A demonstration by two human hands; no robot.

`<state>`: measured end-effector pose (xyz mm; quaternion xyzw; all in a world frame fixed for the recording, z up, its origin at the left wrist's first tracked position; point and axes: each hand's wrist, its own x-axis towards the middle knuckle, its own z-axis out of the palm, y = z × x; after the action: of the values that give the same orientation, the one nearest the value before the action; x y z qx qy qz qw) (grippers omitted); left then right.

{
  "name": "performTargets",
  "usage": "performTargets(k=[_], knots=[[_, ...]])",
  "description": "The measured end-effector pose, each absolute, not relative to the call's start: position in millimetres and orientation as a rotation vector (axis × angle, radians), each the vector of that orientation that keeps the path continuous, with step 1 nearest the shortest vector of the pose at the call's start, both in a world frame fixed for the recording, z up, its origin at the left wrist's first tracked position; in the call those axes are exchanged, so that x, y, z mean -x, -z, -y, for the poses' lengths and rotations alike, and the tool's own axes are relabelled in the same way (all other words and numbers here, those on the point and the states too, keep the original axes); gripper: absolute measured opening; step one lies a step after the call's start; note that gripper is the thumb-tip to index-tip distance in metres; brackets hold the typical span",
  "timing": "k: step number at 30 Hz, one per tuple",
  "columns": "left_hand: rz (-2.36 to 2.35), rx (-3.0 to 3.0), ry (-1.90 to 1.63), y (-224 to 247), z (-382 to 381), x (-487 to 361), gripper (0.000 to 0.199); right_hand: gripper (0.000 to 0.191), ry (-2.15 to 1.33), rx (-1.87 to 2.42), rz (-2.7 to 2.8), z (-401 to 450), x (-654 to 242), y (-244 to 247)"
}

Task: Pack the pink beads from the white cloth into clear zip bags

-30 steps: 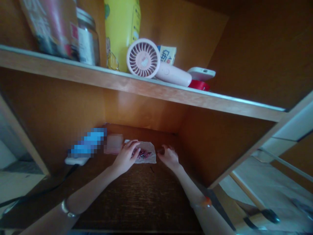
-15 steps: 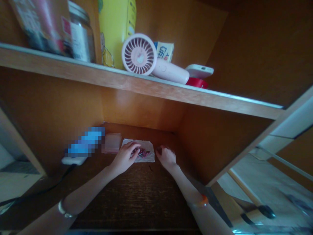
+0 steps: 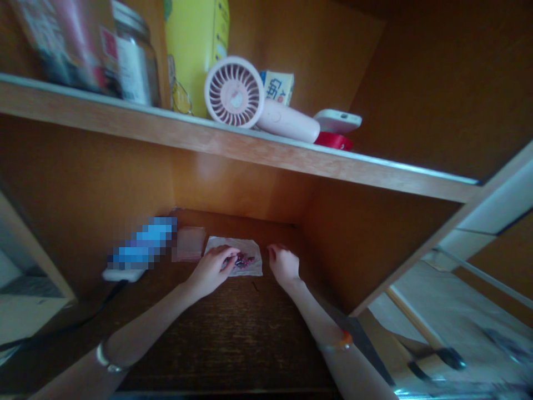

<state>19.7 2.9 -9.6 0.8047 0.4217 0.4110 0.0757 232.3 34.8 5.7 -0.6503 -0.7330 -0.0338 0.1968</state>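
Observation:
A white sheet [image 3: 254,247], like tissue or thin paper, lies on the dark wooden desk. On it sits a small pile of dark red and pink bits [image 3: 246,260], perhaps beads; they are too small to name. My left hand [image 3: 213,270] rests over the sheet's left part, thumb and fingertips pinched together at the edge of the pile. Whatever is in the pinch is too small to make out. Just right of the sheet, my right hand [image 3: 285,265] is closed with its fingers curled in, their tips mostly hidden.
Left of the sheet lie a clear, pinkish flat packet [image 3: 189,243] and a blurred-out blue screen [image 3: 145,241] on a white stand with a black cable [image 3: 94,316]. Above runs a shelf [image 3: 233,141] holding a pink fan [image 3: 234,93], a jar [image 3: 135,61] and a phone-like object [image 3: 338,119].
The right hand's fingers have drawn in a little tighter. My left hand has shifted slightly, with its fingertips still at the pile. The whole view has moved a touch.

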Motion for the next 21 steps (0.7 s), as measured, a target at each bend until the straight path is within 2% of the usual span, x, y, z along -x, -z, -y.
performTargets(k=[5, 7, 12, 18, 21], knots=[[-1.322, -2.405, -1.373, 5, 0, -20, 0.050, 0.026, 0.096, 1.196, 1.835, -25, -224, -5], [-1.337, -2.457, -1.400, 1, 3, -21, 0.055, 0.024, 0.048, 0.996, 1.886, -19, -218, -4], [-1.214, -2.610, -1.374, -5, 6, -21, 0.040, 0.021, -0.050, 0.684, 2.024, -3, -200, -7], [-1.264, -2.555, -1.457, -7, 9, -22, 0.009, 0.016, -0.112, 0.679, 1.948, 3, -196, -7], [-1.279, -2.533, -1.493, -8, 11, -24, 0.017, 0.012, -0.145, 0.751, 1.883, 1, -197, -3]])
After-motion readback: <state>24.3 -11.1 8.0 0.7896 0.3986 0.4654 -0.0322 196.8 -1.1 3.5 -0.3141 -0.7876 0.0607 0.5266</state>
